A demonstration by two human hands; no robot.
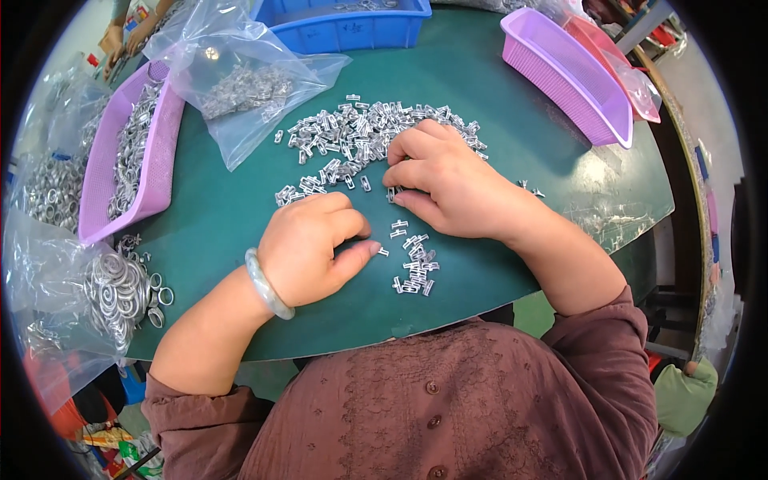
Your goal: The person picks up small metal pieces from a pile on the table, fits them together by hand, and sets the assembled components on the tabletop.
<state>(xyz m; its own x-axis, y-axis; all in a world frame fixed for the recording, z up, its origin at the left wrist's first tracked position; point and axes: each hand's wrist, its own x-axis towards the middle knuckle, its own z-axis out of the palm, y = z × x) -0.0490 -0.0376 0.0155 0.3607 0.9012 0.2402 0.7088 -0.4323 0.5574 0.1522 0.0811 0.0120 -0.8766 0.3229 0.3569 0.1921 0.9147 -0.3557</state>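
My left hand, with a pale bangle on its wrist, is closed. A small silver metal part shows at its thumb tip. My right hand bends over the near edge of a wide pile of small silver rectangular metal parts. Its thumb and fingers close around another such part, mostly covered by the fingers. Between my forearms, nearer my body, lies a smaller group of the same parts.
At the left stand a pink basket of metal pieces and bags with silver rings. A clear plastic bag of parts and a blue bin are at the back. Another pink basket sits at the right on the green tabletop.
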